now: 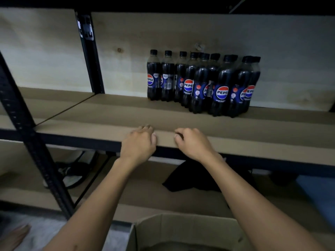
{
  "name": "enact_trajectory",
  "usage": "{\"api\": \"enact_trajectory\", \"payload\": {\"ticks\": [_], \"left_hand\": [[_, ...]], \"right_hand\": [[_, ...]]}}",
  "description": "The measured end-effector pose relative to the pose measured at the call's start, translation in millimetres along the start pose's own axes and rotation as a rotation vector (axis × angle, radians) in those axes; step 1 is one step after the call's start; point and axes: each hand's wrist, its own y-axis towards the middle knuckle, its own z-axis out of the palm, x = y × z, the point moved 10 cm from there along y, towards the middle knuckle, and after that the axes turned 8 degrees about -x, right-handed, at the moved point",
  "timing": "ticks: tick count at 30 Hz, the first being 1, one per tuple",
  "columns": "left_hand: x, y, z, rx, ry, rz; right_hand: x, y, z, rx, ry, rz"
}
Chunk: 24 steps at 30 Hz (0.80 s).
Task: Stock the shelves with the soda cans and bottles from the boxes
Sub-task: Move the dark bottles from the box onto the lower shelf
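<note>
both hands (138, 142) (192, 143) empty at shelf (101, 122) edge.

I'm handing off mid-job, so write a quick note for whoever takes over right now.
Left hand and right hand: both empty, resting on the front edge of the shelf, fingers loosely curled.
Done: a cluster of Pepsi bottles stands upright at the back right of that shelf.
Left: the open cardboard box sits below; its contents are not visible, so check it and shelve anything remaining.
</note>
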Motion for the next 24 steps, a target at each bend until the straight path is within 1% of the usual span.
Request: {"api": "enact_trajectory", "payload": {"ticks": [3,5,7,9,10,11,12,14,16,19,22,24], "left_hand": [[-5,-34,-8,-0.101,-0.039,0.021],[-8,-56,-10,-0.150,-0.035,0.054],[-11,-79,-6,-0.155,-0.086,0.069],[-7,-106,3,-0.151,-0.171,0.036],[-2,-121,15,-0.111,-0.218,-0.011],[7,-139,33,-0.037,-0.258,-0.067],[15,-159,53,0.067,-0.273,-0.119],[27,-203,95,0.320,-0.220,-0.181],[27,-239,127,0.529,-0.151,-0.162],[23,-282,155,0.749,-0.124,-0.135],[25,-323,170,0.947,0.027,-0.075],[29,-343,174,1.048,0.157,-0.054]], "right_hand": [[7,-37,-9,-0.107,-0.029,-0.051],[10,-62,-7,-0.147,-0.016,-0.082],[13,-86,0,-0.169,-0.019,-0.128],[12,-109,4,-0.211,0.098,-0.122],[10,-120,8,-0.215,0.193,-0.092],[7,-131,17,-0.194,0.282,-0.048],[2,-143,31,-0.145,0.348,0.003],[-7,-173,67,0.007,0.402,0.096],[-22,-211,109,0.201,0.360,0.194],[-39,-272,165,0.499,0.296,0.309],[-40,-325,207,0.761,0.290,0.305],[-39,-369,229,1.008,0.283,0.321]]}}
